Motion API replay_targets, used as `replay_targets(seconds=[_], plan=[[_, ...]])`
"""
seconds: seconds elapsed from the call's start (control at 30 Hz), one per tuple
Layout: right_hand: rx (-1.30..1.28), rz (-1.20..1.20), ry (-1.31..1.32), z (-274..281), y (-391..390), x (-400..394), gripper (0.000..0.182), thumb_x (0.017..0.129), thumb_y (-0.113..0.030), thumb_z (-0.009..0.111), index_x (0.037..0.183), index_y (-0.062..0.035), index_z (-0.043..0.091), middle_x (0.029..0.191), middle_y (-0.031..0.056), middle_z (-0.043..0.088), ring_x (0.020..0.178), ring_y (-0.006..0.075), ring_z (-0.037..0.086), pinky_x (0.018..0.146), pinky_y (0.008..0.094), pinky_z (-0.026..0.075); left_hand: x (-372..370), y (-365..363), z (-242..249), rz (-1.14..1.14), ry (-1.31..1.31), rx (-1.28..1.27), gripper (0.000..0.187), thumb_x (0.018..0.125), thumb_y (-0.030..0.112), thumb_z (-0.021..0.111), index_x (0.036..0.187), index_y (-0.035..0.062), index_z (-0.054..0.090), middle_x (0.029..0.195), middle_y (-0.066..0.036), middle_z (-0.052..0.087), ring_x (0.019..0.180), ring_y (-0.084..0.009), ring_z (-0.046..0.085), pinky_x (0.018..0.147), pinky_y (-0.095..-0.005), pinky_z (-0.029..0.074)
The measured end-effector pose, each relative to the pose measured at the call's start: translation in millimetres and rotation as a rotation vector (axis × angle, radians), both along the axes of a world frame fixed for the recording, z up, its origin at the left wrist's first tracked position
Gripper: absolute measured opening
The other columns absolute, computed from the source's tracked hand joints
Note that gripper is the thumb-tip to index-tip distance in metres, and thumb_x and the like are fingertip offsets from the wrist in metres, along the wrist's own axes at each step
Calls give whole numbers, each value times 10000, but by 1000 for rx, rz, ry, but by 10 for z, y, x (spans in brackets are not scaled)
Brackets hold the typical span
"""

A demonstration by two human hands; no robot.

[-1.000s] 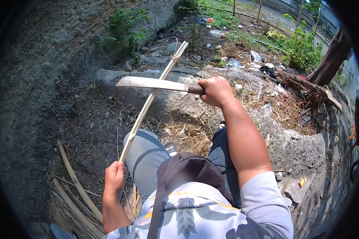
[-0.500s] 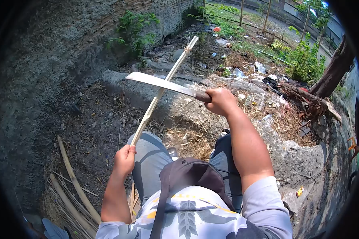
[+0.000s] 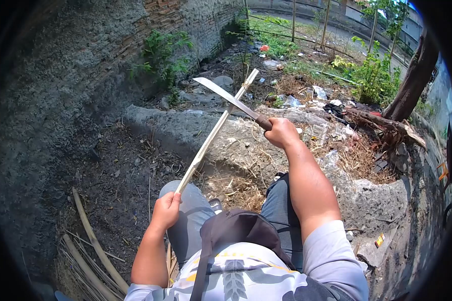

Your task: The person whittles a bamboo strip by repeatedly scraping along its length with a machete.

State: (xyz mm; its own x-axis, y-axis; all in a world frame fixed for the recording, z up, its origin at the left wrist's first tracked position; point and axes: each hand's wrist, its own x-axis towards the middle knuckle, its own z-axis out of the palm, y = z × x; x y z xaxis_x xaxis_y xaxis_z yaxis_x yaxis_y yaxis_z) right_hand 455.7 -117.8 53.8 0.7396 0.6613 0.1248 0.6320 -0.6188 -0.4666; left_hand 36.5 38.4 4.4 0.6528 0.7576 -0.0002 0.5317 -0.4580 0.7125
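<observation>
My left hand point(image 3: 166, 211) is closed round the lower end of a long pale wooden stick point(image 3: 212, 135), which slants up and away to the right. A split and a loose shaving show near the stick's far end. In my right hand point(image 3: 282, 133) is the dark handle of a machete point(image 3: 226, 95). Its blade points up and to the left, crossing the stick in its upper part. The stick's near end is hidden by my left fist.
Long curved strips point(image 3: 98, 246) lie on the ground at lower left. A rough wall point(image 3: 60, 90) rises on the left. Ahead are a concrete ledge point(image 3: 160, 120), dry grass point(image 3: 241, 185) and litter. A tree trunk point(image 3: 417, 80) leans at the right.
The machete has moved farther along the stick toward its far end, its tip swinging up and right. My left hand and the stick have shifted slightly right and lower.
</observation>
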Motion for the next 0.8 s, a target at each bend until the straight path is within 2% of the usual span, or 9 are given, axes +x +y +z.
replay_targets(seconds=[0.07, 0.2, 0.3, 0.33, 0.37, 0.43, 0.53, 0.63, 0.8], plan=[[-51, 85, -7, 87, 38, -142, 263, 822, -219, 644, 1051, -162, 759, 1067, 166, 756, 1040, 371, 717, 935, 492, 561, 86, 60, -53, 7, -38, -2, 434, 1087, 365, 545, 910, 1, 701, 681, -84, 622, 656, -168, 585, 626, -372, 474], [-116, 383, -224, 232, 39, -456, 204, 758, -236, 728, 942, -147, 719, 957, 125, 752, 970, 357, 723, 880, 490, 572, 103, 74, -77, 30, -98, -94, 437, 1094, 374, 544, 896, 11, 686, 647, -44, 562, 626, -126, 516, 592, -342, 439], [-107, 434, -279, 140, 65, -312, 185, 747, -221, 725, 913, -141, 711, 926, 130, 747, 948, 351, 724, 872, 490, 571, -75, 44, -8, 17, -100, -89, 433, 1098, 374, 542, 884, 20, 672, 633, -15, 521, 619, -103, 472, 575, -324, 411], [-62, 394, -209, 84, 67, -242, 171, 738, -206, 718, 895, -140, 707, 910, 140, 744, 934, 343, 726, 866, 491, 571, -122, 32, 13, 5, -108, -82, 413, 1096, 359, 552, 883, 25, 671, 631, -7, 525, 616, -97, 471, 570, -325, 406], [-95, 396, -261, 20, 100, -189, 160, 730, -197, 713, 882, -148, 706, 891, 125, 746, 909, 330, 726, 880, 467, 561, -158, 2, 48, 3, -95, -56, 407, 1095, 352, 554, 884, 25, 671, 630, -7, 524, 614, -98, 470, 567, -326, 405], [-38, 446, -376, -54, 142, -127, 141, 729, -206, 718, 850, -140, 687, 825, 140, 721, 875, 369, 703, 863, 485, 541, -178, -145, 213, -3, -78, -11, 394, 1094, 340, 560, 885, 25, 670, 628, -6, 522, 608, -99, 468, 563, -327, 403], [17, 451, -380, -1, 139, -214, 132, 733, -208, 709, 840, -136, 678, 813, 137, 715, 885, 356, 701, 877, 474, 535, -242, -172, 288, 16, -95, -86, 376, 1093, 320, 563, 893, 21, 672, 628, -15, 529, 604, -104, 468, 559, -328, 402], [-13, 431, -362, -28, 192, -261, 147, 734, -221, 714, 852, -140, 680, 821, 133, 718, 904, 357, 697, 880, 474, 533, -149, -152, 278, 33, -85, -40, 377, 1096, 312, 558, 891, 16, 668, 627, -25, 534, 600, -110, 475, 561, -330, 407], [66, 499, -312, -28, 171, -450, 170, 733, -233, 736, 859, -133, 681, 828, 136, 725, 858, 374, 715, 785, 503, 566, -2, -127, 223, 61, -112, -49, 379, 1099, 311, 551, 894, 14, 669, 635, -30, 536, 611, -113, 478, 574, -332, 419]])
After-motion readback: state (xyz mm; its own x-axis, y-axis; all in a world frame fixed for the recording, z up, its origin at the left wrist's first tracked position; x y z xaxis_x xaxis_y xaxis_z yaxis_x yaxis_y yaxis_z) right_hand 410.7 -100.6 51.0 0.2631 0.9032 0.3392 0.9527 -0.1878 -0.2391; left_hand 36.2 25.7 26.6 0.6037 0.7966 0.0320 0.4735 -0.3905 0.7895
